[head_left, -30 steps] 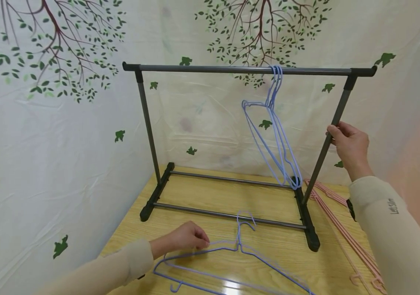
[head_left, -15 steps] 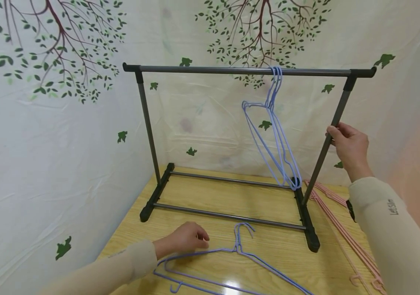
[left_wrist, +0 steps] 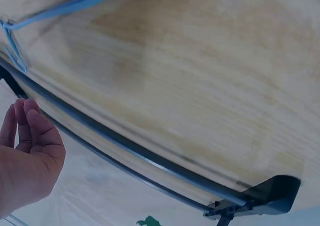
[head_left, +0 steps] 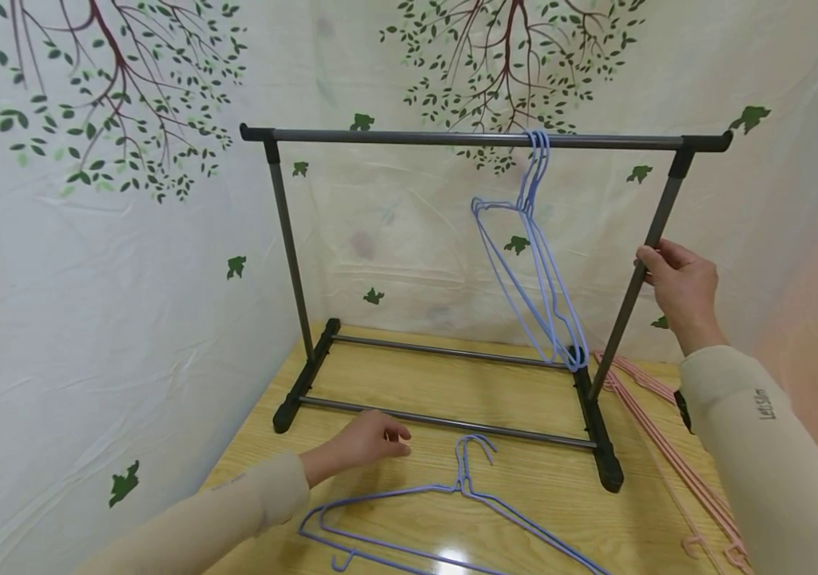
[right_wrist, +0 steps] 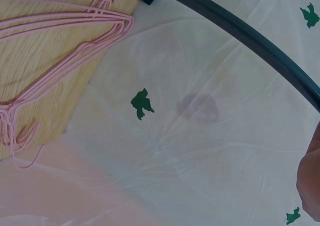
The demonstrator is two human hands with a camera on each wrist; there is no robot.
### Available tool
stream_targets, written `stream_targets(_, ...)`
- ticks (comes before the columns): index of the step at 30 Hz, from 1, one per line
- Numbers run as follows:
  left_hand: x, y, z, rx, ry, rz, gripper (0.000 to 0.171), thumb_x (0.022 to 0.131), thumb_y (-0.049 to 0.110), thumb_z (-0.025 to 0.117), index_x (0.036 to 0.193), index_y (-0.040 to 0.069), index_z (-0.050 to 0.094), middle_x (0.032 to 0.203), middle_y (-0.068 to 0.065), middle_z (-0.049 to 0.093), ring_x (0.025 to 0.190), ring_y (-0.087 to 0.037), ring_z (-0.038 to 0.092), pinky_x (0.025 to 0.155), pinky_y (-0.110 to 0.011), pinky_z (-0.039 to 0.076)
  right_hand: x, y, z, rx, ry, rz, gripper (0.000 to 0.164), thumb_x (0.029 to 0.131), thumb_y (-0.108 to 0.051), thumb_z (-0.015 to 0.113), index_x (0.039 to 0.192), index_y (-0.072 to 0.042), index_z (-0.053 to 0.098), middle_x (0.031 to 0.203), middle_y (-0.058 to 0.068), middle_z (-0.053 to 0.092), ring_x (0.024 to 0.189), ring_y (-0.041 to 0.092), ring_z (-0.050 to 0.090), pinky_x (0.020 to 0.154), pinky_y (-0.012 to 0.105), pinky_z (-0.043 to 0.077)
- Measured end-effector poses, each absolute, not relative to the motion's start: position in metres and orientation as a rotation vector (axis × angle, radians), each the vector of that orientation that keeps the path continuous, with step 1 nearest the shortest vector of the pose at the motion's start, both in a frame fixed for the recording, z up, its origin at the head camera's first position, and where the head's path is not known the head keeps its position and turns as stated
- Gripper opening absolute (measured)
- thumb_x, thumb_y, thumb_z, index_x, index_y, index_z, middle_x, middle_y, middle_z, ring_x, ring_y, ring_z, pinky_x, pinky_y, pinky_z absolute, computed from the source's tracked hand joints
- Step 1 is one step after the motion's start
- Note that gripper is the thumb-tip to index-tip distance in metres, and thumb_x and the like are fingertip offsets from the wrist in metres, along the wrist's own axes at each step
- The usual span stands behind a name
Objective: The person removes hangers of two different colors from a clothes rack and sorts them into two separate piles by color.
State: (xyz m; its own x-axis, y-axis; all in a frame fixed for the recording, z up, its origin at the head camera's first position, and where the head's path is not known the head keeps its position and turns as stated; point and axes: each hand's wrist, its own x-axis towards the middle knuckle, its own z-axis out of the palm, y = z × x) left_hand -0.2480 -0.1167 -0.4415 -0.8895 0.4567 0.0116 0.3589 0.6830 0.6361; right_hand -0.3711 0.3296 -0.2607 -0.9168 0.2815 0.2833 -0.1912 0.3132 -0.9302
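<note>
In the head view my right hand [head_left: 689, 291] holds the right upright of a dark metal clothes rack [head_left: 452, 139], thumb in front of the post. Only a sliver of that hand [right_wrist: 310, 178] shows in the right wrist view. My left hand [head_left: 369, 439] hovers with loosely bent fingers and nothing in them, above two blue clothes hangers [head_left: 416, 488] that lie overlapping on the table. The left wrist view shows this hand [left_wrist: 32, 161] beside the rack's lower bars [left_wrist: 125, 137]. Several more blue hangers [head_left: 531, 192] hang together right of the middle of the top rail.
Pink hangers [head_left: 675, 459] lie stacked on the wooden table [head_left: 445, 383] to the right of the rack, partly behind the right sleeve. A cloth backdrop [head_left: 416, 239] with printed branches and leaves surrounds the table on the left, back and right.
The upper of the two blue hangers has settled down over the other and my left hand has come off it, lifting forward toward the rack's front bar. My right hand stays on the post.
</note>
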Motion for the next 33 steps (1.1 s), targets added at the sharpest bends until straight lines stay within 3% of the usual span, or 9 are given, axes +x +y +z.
stream_targets(22,-0.304,-0.087,-0.344,0.584,3.061,1.329,0.031,0.095,0.031,0.069,0.118,0.011,0.072,0.101,-0.001,0.069,0.087,-0.014,0.062,0.076,-0.034,0.053,-0.370,0.331,-0.260,-0.059,-2.243,1.602,0.061,0.095,-0.046,0.060,0.144,-0.011,0.053,0.108,-0.014,0.065,0.094,-0.003,0.063,0.085,0.015,0.049)
stream_targets(30,-0.311,-0.065,-0.300,0.673,3.062,1.411,0.035,0.097,0.032,0.066,0.125,0.011,0.069,0.103,-0.002,0.068,0.088,-0.014,0.062,0.075,-0.030,0.052,-0.369,0.337,-0.257,0.120,-2.178,1.689,0.051,0.096,-0.033,0.064,0.133,0.000,0.056,0.095,-0.017,0.065,0.085,-0.004,0.066,0.073,0.012,0.051)
stream_targets(33,-0.313,-0.055,-0.288,0.704,3.062,1.449,0.035,0.098,0.031,0.065,0.127,0.010,0.068,0.102,-0.002,0.068,0.087,-0.014,0.062,0.073,-0.028,0.051,-0.369,0.339,-0.255,0.166,-2.171,1.722,0.043,0.096,-0.030,0.065,0.127,-0.002,0.057,0.094,-0.016,0.065,0.083,-0.003,0.067,0.072,0.012,0.052)
